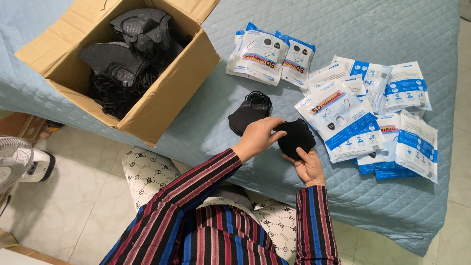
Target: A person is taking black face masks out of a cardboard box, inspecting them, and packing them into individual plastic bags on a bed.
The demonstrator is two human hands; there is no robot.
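Head view, left to right: an open cardboard box (147, 105) sits at the left end of the quilted bed (245, 39), its corner jutting over the near edge, with a tangle of black masks (125, 54) inside. Just right of it, near the bed's front edge, a small stack of masks (247, 114) lies flat, ear loops toward the far side. The left hand (258, 138) comes in over that stack, fingers curled onto the left edge of one black mask (295, 137). That mask is held between both hands just above the front edge, its long axis running roughly left to right. The right hand (308, 166) cups it from below, nearer the person, thumb pressed on its lower right part. Both hands grip it; neither is empty. Directly right of the mask, touching or nearly so, white-and-blue pouches (343, 120) fan out toward the bed's right edge; two more pouches (270, 54) lie farther back.
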